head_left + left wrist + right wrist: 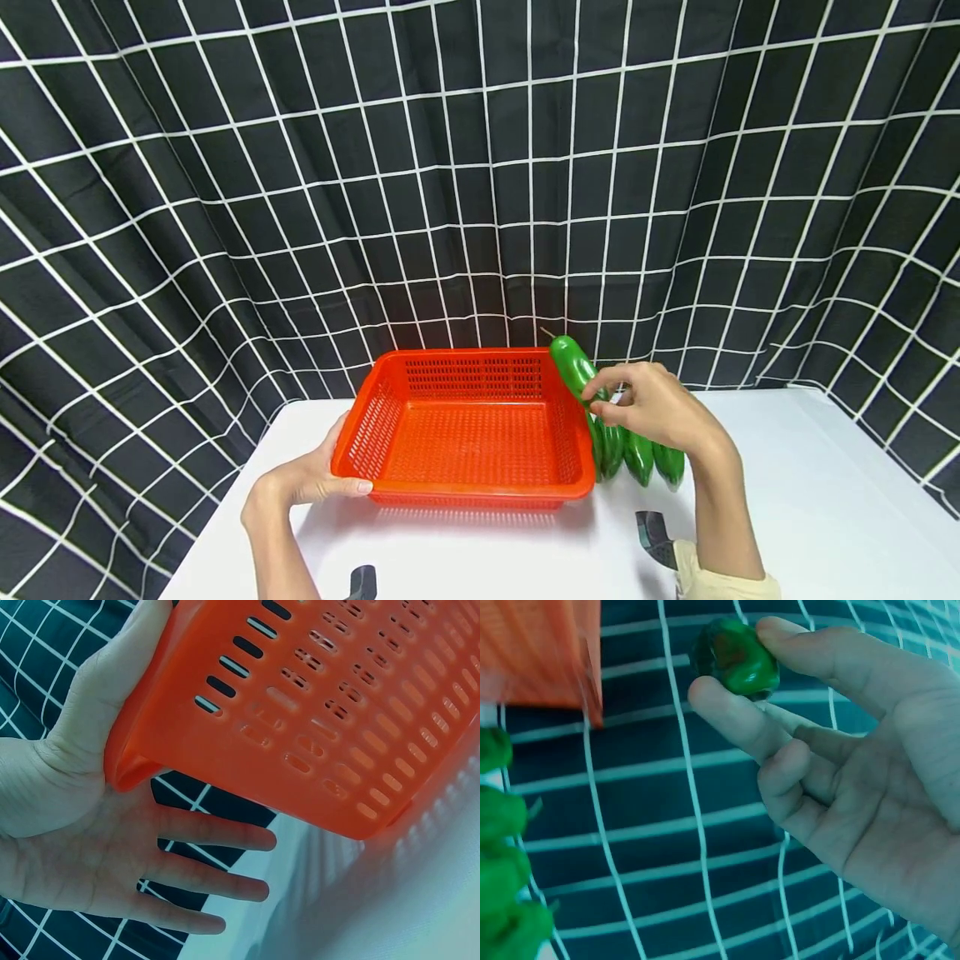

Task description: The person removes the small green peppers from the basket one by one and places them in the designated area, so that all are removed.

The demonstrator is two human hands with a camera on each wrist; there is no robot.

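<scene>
A red plastic basket (480,492) with slotted sides stands on the white table. My left hand (300,482) holds its near left corner, the thumb over the rim; in the left wrist view the other fingers reach straight out below the rim (142,754). Between thumb and fingertips, my right hand (656,408) pinches a glossy green pepper (572,365). That pepper hangs tilted above the basket's right rim, its thin stem pointing up and left. From the right wrist, only the pepper's end (742,664) shows. The basket holds nothing.
Several more green peppers (638,458) lie side by side on the table (787,492), just right of the basket and partly under my right hand. Behind and on both sides hangs a black cloth (555,192) with a white grid.
</scene>
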